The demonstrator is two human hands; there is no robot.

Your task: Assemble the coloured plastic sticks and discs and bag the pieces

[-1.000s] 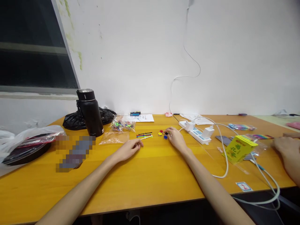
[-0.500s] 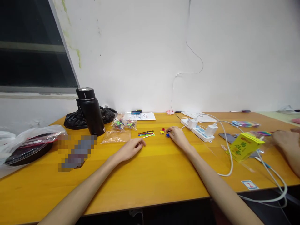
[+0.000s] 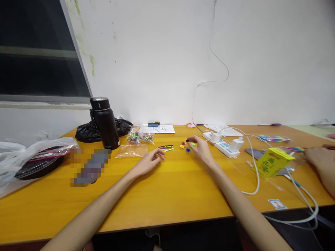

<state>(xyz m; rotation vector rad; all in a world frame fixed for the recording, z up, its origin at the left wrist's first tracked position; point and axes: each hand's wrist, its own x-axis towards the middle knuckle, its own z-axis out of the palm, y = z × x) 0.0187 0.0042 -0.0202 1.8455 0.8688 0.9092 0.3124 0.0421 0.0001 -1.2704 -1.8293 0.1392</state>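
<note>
Clock positions are read from the middle of the tabletop (image 3: 167, 195), with 12 o'clock toward the wall. The left hand (image 3: 149, 162) rests at 10 o'clock, fingers loosely bent and thumb apart. Its index fingertip is at the near ends of a row of thin coloured sticks (image 3: 165, 148), located at 12 o'clock. The right hand (image 3: 201, 150) is at 1 o'clock, fingers curved over a group of small round pieces. Whether its fingertips pinch a piece cannot be told.

Within that group, the black piece (image 3: 187, 141) is at 12 o'clock, against the right fingertips in this view; the green piece (image 3: 193, 144) is at 2, partly covered by the hand; the blue piece (image 3: 188, 150) is at 6; the yellow piece (image 3: 181, 147) is at 9; the red piece (image 3: 183, 143) is at 10.

A clear bag of coloured parts (image 3: 138, 137) lies at 11 o'clock. The power strip (image 3: 224, 149) is at 2 o'clock.
</note>
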